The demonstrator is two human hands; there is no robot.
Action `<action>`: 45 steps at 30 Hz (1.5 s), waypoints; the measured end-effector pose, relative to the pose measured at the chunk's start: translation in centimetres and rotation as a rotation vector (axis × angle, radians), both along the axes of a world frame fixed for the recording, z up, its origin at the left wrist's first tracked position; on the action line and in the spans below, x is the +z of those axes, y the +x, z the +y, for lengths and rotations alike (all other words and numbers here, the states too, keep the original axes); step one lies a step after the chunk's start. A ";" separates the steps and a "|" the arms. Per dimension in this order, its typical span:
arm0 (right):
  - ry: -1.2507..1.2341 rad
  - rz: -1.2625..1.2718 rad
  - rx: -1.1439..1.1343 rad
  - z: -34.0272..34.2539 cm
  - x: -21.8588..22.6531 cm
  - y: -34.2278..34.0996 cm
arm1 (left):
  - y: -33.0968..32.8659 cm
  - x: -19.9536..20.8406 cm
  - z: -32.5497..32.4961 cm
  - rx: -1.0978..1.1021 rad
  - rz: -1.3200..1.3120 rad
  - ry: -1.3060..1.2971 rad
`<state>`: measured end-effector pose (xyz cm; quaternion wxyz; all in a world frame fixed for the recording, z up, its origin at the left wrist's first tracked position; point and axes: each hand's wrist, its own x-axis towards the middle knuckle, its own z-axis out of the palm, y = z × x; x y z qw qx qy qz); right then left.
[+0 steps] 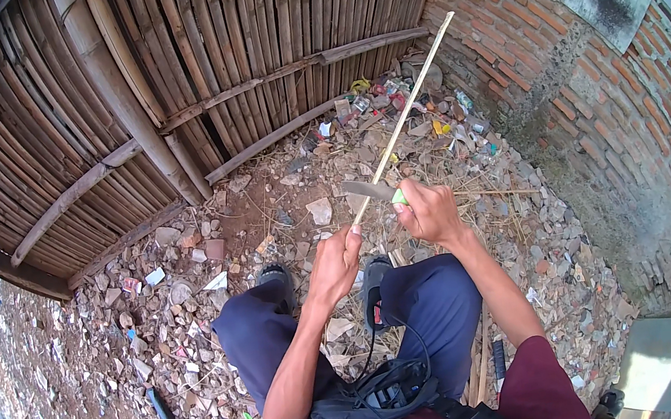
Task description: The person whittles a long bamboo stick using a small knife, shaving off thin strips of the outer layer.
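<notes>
A long, thin, pale strip that looks like split bamboo (414, 95) slants up and to the right in front of me. My left hand (333, 263) is closed round its lower end. In my right hand (429, 211) is a knife (369, 190) with a green handle, mostly covered by the fingers. The grey blade lies across the strip a short way above my left hand, pointing left. Where the blade meets the strip, I cannot tell how deep it sits.
A bamboo fence (241, 41) runs along the far left, and a brick wall (598, 109) rises on the right. Stones and litter (183, 293) cover the ground. Below my right arm lie some wooden sticks (481, 357). A dark object (161, 409) lies at lower left.
</notes>
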<state>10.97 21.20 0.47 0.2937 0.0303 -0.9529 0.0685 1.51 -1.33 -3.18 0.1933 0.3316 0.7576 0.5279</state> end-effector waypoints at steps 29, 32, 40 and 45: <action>-1.302 0.382 -0.066 7.5 5.5 3.7 | 0.7 -0.2 0.1 0.066 0.092 -0.008; -1.425 0.356 -0.045 2.2 3.7 4.2 | 1.1 -0.7 0.4 0.042 0.138 0.056; -1.542 0.445 0.077 -1.7 0.9 8.4 | 0.7 3.8 4.1 -0.046 0.281 0.220; -1.507 0.562 0.013 -1.8 1.8 11.6 | 0.3 12.4 7.3 -0.045 0.605 0.333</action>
